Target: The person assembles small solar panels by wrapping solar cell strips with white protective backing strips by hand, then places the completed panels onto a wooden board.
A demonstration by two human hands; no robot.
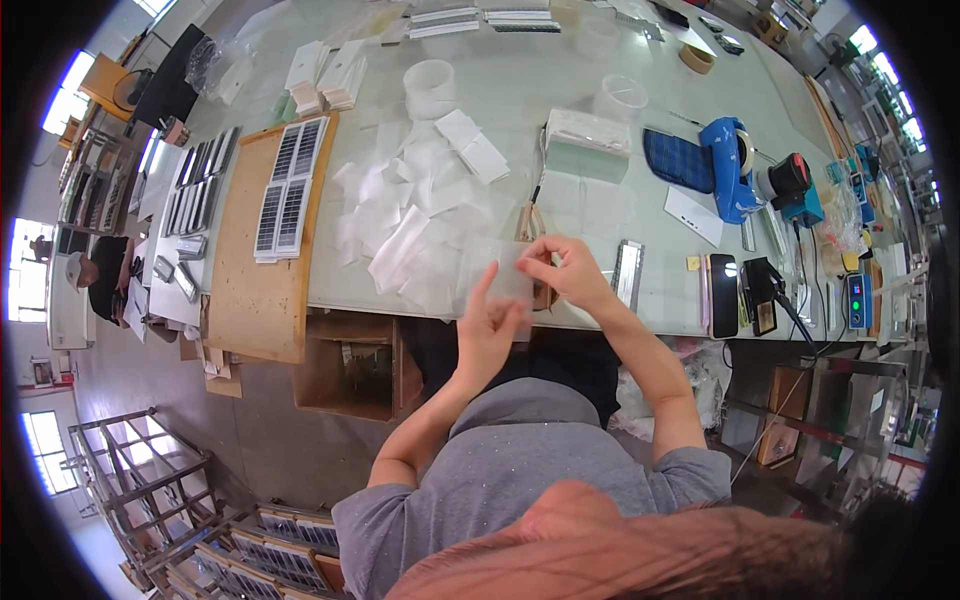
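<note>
My right hand is closed in a pinch at the edge of a thin see-through sheet, just above the near edge of the table. Beside it, my left hand has its index finger stretched up against the sheet and its thumb apart; the other fingers are partly blurred. A loose pile of white translucent film pieces lies to the left of the hands. Behind my right hand lies a pair of scissors or pliers, its lower part hidden by the hand. A steel ruler rests to the right.
A wooden board with small solar panels sits at the left. Farther back are a roll of clear film and a stack of glass-like sheets. A blue tape dispenser and a phone stand right. Another person is far left.
</note>
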